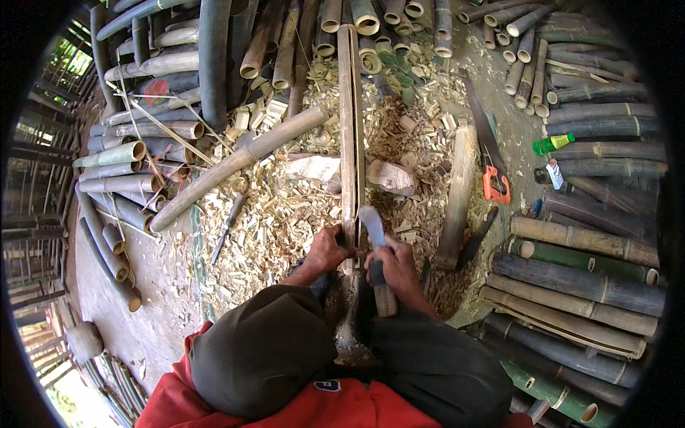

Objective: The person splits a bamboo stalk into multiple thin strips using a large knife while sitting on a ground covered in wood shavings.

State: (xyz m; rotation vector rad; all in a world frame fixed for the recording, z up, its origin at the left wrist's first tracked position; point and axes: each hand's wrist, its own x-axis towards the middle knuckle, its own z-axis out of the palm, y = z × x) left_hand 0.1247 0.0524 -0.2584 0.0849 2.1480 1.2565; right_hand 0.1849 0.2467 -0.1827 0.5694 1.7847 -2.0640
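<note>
A long split bamboo pole [347, 121] runs away from me up the middle. It lies across a short block of wood [310, 170], which shows on both sides of it. My left hand [326, 251] is closed round the pole's near end, its thumb pointing to the right. In my right hand [397, 265] is a machete with a wide, curved blade [372, 225], gripped where the blade meets the handle. The machete's wooden handle [386, 301] sticks out below that fist. The blade tip is beside the pole's right edge; whether they touch, I cannot tell.
Shavings [264, 242] cover the floor. A knife [230, 225] and a slanting bamboo pole [239, 167] lie left. To the right are a thick bamboo piece [459, 192], an orange-handled saw [492, 160] and a green bottle [553, 144]. Bamboo stacks [585, 285] line the sides and back.
</note>
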